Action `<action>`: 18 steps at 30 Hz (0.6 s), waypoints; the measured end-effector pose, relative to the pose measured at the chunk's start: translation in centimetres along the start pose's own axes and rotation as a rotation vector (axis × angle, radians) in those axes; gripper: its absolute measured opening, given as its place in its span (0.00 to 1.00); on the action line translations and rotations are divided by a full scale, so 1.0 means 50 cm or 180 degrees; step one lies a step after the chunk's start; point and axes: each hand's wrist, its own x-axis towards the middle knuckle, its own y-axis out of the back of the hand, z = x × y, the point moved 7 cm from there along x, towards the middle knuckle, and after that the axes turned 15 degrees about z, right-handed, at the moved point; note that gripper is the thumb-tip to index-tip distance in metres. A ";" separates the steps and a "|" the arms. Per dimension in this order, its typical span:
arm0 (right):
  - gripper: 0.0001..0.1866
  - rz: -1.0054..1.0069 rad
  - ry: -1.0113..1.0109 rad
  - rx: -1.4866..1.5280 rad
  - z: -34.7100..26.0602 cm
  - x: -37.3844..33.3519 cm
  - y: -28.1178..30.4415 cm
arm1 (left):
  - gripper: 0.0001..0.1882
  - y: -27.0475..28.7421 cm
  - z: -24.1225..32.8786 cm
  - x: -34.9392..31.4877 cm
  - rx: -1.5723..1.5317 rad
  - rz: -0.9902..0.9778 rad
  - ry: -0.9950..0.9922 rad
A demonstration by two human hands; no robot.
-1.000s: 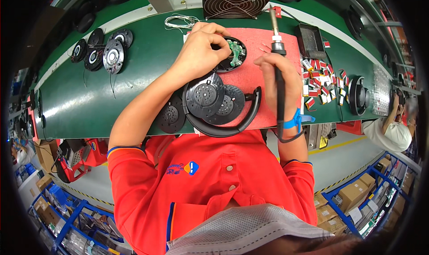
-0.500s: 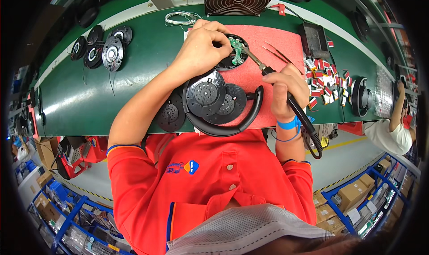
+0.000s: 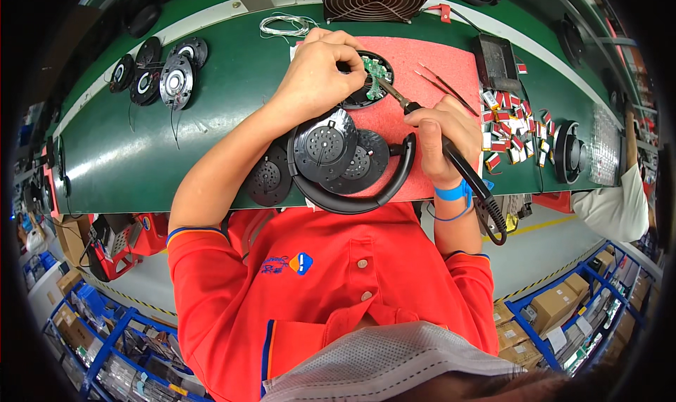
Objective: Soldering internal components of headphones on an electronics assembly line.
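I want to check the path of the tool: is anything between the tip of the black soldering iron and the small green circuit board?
Nothing visible: the black soldering iron in the right hand already reaches the green circuit board, steadied by the left hand.

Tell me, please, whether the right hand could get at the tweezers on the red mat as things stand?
Probably yes: the tweezers lie uncovered just beyond the right hand, nothing between them, but that hand is full, gripping the soldering iron.
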 end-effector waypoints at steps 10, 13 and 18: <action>0.12 0.0031 -0.0023 0.0050 0.002 -0.001 -0.004 | 0.02 0.001 0.002 0.000 -0.0065 0.0059 -0.0005; 0.12 0.0003 -0.0024 0.0025 0.001 0.002 -0.006 | 0.02 0.000 0.000 0.001 -0.0015 0.0039 -0.0018; 0.12 0.0008 0.0015 0.0021 0.000 0.001 -0.006 | 0.03 0.001 0.002 0.000 -0.0075 0.0056 -0.0002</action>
